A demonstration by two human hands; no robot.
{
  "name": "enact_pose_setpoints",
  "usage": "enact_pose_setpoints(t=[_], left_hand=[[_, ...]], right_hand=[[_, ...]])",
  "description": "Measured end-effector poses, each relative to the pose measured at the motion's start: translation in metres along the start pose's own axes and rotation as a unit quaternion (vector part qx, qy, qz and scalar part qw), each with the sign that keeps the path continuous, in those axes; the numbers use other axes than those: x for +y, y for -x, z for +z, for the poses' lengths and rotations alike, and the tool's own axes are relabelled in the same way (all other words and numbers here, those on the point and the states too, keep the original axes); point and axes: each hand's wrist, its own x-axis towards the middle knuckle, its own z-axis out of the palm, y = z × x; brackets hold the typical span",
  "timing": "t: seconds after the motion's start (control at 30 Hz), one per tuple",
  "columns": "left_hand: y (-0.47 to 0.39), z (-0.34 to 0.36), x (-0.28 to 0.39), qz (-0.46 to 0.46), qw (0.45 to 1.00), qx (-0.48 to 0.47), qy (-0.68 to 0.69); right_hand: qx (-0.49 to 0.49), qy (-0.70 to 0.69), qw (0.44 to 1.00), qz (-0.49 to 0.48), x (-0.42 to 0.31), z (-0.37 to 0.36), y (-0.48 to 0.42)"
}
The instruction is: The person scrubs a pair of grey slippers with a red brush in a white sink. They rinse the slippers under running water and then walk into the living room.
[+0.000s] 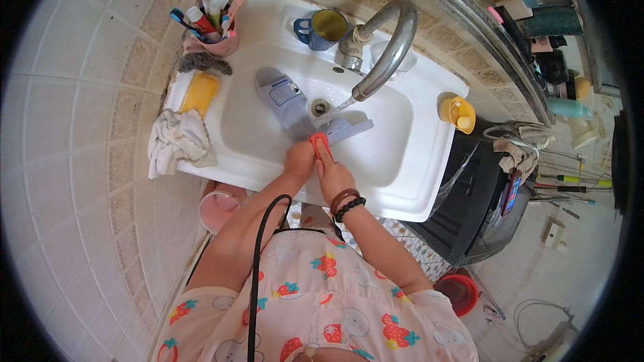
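Observation:
A pale grey slide slipper (282, 93) with a printed strap lies in the white washbasin (241, 125), left of the drain. A second pale slipper (344, 130) rests tilted on its right, under the running water. My left hand (300, 157) is closed at the near end of the slippers; its fingers are mostly hidden, and which slipper it grips is hard to see. My right hand (336, 179) holds a red-orange scrubbing brush (322, 146), with a finger stretched along it. The brush touches the slippers' near end. Water falls from the curved metal faucet (390, 60) between the slippers.
On the basin's left rim are a pink toothbrush cup (226, 46), a yellow soap bar (199, 93) and a white cloth (181, 141). A blue mug (322, 35) stands behind; a yellow cup (458, 114) sits right. A black cable (257, 261) hangs before me.

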Motion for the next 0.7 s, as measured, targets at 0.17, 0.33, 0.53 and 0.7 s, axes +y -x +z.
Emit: enact_pose_setpoints(t=[0.17,0.33,0.53,0.7], left_hand=[[-0.001,-0.002,0.008,0.017,0.999,0.018,0.02],[0.0,0.003,0.007,0.027,0.999,0.042,0.022],[-0.003,0.024,-0.015,-0.009,1.0,-0.007,-0.017],[0.0,-0.002,0.011,0.021,0.999,0.033,0.024]], right_hand=[[0.017,0.053,0.992,0.113,0.043,-0.024,-0.056],[0.029,-0.001,0.987,0.156,0.051,-0.024,-0.068],[-0.042,0.056,0.997,0.036,-0.003,-0.016,0.0],[0.06,0.026,0.984,0.168,0.077,-0.029,-0.076]])
